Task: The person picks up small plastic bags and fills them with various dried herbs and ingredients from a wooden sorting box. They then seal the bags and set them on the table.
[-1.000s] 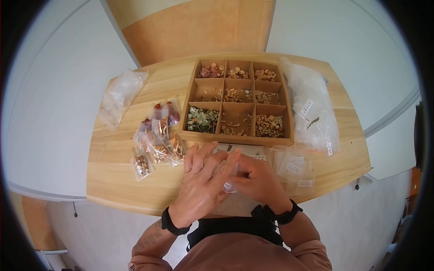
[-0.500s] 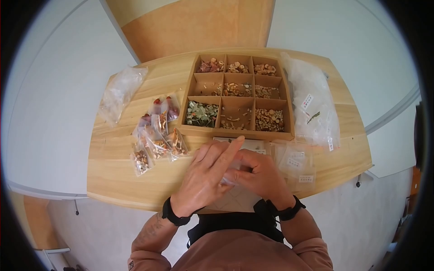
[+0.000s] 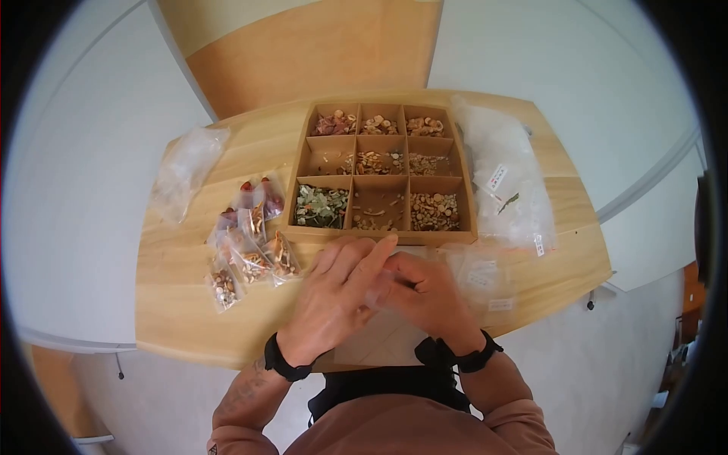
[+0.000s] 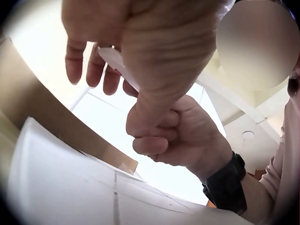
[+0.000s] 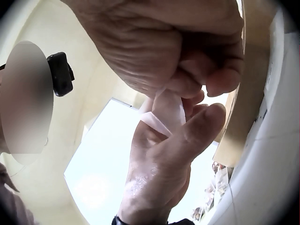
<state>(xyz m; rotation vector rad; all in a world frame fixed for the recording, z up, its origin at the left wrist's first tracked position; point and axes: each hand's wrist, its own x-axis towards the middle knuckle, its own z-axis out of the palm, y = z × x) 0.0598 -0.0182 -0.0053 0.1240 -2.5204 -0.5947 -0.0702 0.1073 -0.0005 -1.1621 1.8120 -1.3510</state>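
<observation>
Both hands meet in front of the compartment box, around a small clear plastic bag. In the head view the bag is mostly hidden behind the fingers. My right hand has its fingers curled and pinches one end of the bag. My left hand holds the bag between thumb and fingers, its index finger stretched toward the box. A corner of the bag sticks out beside the left fingers in the left wrist view. The left thumb lies close to the right fingers.
The box holds dried leaves, slices and seeds in separate compartments. Several filled bags lie to the left, near a crumpled plastic bag. Labelled flat bags and a large plastic bag lie to the right.
The hands stay together; the right hand has turned slightly and the small bag shows less between them. The head view has shifted, so the table and box appear further left.
</observation>
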